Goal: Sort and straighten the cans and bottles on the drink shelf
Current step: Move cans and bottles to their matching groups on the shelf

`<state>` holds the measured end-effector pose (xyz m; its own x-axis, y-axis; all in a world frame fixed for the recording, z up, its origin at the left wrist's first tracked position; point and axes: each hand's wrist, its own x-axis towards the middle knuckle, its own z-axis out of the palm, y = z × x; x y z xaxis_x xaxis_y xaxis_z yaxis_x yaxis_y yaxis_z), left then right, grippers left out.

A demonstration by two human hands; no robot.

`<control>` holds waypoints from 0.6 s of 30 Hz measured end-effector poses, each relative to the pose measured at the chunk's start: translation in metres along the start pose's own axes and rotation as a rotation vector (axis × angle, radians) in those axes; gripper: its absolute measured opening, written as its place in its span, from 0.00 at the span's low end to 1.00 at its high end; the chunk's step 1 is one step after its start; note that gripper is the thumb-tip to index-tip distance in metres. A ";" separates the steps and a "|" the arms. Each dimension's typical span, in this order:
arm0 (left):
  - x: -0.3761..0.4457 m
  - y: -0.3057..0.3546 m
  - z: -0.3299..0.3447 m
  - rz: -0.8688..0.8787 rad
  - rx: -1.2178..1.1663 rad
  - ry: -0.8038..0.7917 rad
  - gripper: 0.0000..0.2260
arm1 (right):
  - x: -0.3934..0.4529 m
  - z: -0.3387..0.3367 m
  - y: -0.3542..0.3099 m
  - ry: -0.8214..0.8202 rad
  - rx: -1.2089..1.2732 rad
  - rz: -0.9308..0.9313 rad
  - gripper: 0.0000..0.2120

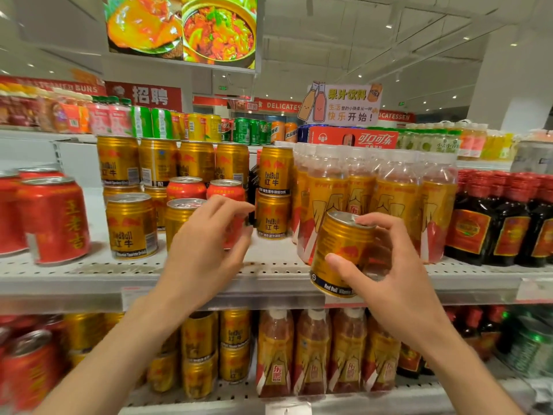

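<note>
My right hand (386, 265) grips a gold Red Bull can (338, 244), tilted, in front of the middle shelf's edge (269, 283) and the orange bottles (389, 199). My left hand (203, 244) reaches onto the shelf, its thumb and fingers curled round a red herbal tea can (227, 190) that it partly hides. More gold Red Bull cans (131, 226) stand left of that hand, and two stacked ones (273, 193) stand right of it. Another red can (185, 188) stands behind a gold one.
Big red cans (54, 220) fill the shelf's left end. Dark bottles with red labels (490, 223) stand at the right. The upper shelf holds mixed cans (251, 130) and a red cola case (356, 139). The lower shelf (239, 396) carries gold cans and orange bottles.
</note>
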<state>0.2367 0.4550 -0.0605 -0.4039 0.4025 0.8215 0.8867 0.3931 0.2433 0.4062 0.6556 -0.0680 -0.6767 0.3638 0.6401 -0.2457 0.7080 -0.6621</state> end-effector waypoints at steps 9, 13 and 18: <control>0.002 -0.055 -0.060 0.015 0.402 -0.170 0.24 | 0.041 0.075 -0.038 -0.167 -0.071 -0.111 0.28; 0.000 -0.063 -0.063 0.035 0.378 -0.193 0.23 | 0.060 0.103 -0.038 -0.237 -0.147 -0.107 0.27; -0.003 -0.077 -0.069 0.047 0.355 -0.188 0.22 | 0.063 0.109 -0.033 -0.276 -0.280 -0.114 0.25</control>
<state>0.1848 0.3668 -0.0464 -0.4284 0.5576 0.7110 0.7852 0.6191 -0.0124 0.2960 0.5895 -0.0479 -0.8260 0.1242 0.5498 -0.1577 0.8855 -0.4370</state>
